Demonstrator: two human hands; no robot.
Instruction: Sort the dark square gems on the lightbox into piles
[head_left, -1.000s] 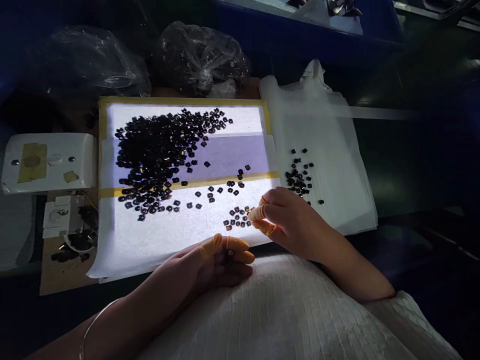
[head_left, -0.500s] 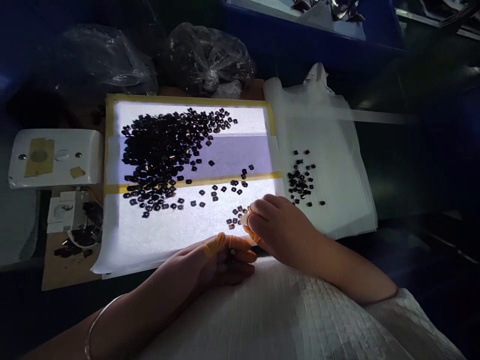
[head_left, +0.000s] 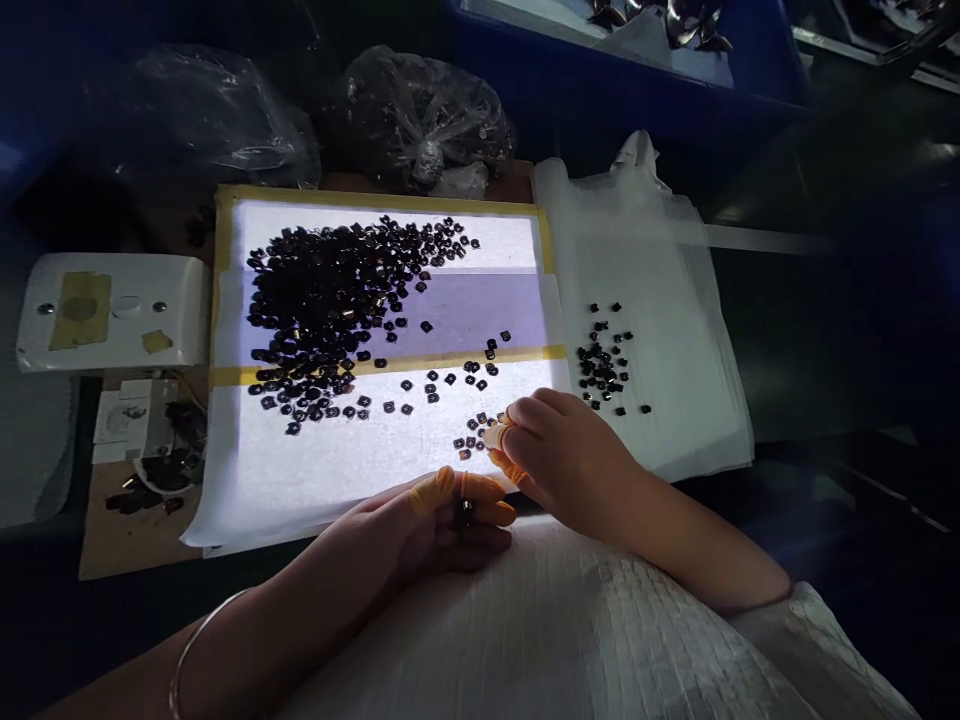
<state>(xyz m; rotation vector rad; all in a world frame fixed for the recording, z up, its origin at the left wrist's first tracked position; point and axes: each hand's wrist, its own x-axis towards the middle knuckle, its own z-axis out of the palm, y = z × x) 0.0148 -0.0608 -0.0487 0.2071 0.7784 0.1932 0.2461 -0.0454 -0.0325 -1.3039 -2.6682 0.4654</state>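
My left hand [head_left: 427,525], with orange finger cots on the thumb and fingers, is curled palm up at the near edge of the lit panel [head_left: 300,490]. A small dark part with a shiny spot [head_left: 466,507] sits in its fingers. My right hand [head_left: 559,450] is closed, its capped fingertips pressed together over a small cluster of black square parts [head_left: 471,425] on the panel. Whatever lies between those fingertips is hidden. A large heap of similar black parts [head_left: 315,290] covers the panel's upper left, and several lie scattered across its middle.
Right of the panel, white sheets [head_left: 675,300] carry another group of black parts [head_left: 600,365]. A white switch plate [head_left: 112,310] stands at the left, above a board with loose dark pieces [head_left: 142,495]. Tied clear plastic bags [head_left: 427,120] and a blue bin [head_left: 637,75] lie behind.
The view has shifted slightly. Both hands keep nearly the same places, and the shiny spot on the part in my left hand shows a little more brightly.
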